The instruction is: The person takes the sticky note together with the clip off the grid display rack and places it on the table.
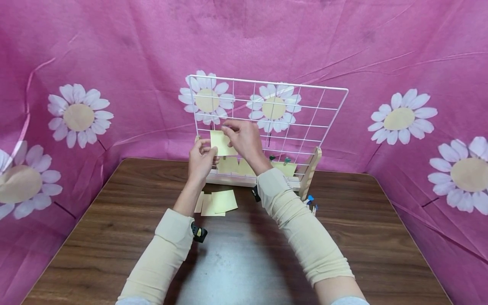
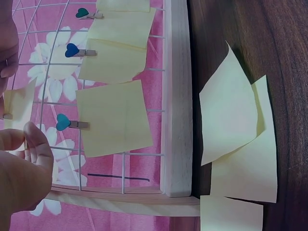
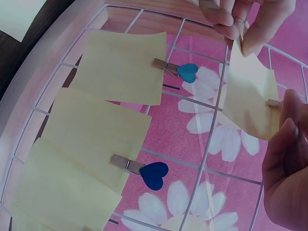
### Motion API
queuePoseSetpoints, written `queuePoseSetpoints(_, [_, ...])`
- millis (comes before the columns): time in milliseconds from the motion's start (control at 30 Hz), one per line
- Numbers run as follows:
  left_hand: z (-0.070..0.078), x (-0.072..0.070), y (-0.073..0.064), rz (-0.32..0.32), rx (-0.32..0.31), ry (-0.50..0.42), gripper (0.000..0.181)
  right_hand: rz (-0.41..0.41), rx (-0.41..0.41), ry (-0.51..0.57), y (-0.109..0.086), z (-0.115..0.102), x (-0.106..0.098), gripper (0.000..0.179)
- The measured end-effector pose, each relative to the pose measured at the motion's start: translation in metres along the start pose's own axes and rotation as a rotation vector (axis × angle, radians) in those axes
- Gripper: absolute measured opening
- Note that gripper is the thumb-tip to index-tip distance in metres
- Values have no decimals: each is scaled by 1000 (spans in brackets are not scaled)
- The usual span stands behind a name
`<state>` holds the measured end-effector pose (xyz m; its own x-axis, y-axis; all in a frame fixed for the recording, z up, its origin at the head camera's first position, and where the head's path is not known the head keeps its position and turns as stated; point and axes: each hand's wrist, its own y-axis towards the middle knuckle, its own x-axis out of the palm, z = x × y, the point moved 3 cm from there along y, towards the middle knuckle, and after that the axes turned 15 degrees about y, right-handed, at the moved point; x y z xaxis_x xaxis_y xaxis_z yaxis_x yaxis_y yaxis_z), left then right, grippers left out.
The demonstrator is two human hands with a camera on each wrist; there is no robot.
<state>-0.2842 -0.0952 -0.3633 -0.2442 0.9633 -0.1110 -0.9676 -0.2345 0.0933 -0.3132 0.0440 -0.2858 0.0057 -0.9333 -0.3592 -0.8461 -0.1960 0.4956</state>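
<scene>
My left hand pinches the lower left of a pale yellow sticky note, held up against a white wire grid. At the note's upper edge, my right hand pinches a small wooden clothespin; its jaws meet the paper in the right wrist view, while the fingers hide its other end. Lower on the grid hang several more notes, one under a clothespin with a light blue heart, another with a dark blue heart and one with a green heart.
Loose yellow notes lie overlapping on the dark wooden table in front of the grid. A wooden stand supports the grid. Several clothespins with blue hearts are beside its right foot. Pink flowered cloth hangs behind.
</scene>
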Motion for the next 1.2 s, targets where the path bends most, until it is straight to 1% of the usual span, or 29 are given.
queuePoseSetpoints(100, [0, 0, 0, 3, 5, 1, 32, 14, 30, 12, 0, -1, -2, 16])
queuePoseSetpoints(167, [0, 0, 1, 5, 7, 6, 31, 28, 37, 39, 0, -2, -2, 18])
queuePoseSetpoints(333, [0, -2, 0, 8, 7, 22, 29, 59, 5, 105, -1, -7, -4, 20])
queuePoseSetpoints(433, [0, -3, -1, 9, 9, 20, 27, 58, -4, 111, -3, -7, -7, 19])
queuePoseSetpoints(633, [-3, -6, -5, 8, 11, -8, 23, 51, 19, 109, -10, -2, -16, 16])
queuePoseSetpoints(767, [-7, -8, -8, -2, 5, -43, 23, 54, 33, 135, -14, 2, -23, 16])
queuePoseSetpoints(1033, [-5, -13, -15, -22, -12, -75, 25, 62, 57, 185, -24, 10, -46, 19])
queuePoseSetpoints(1200, [-5, -16, -20, -41, -17, -75, 24, 80, 41, 205, -34, 15, -63, 20])
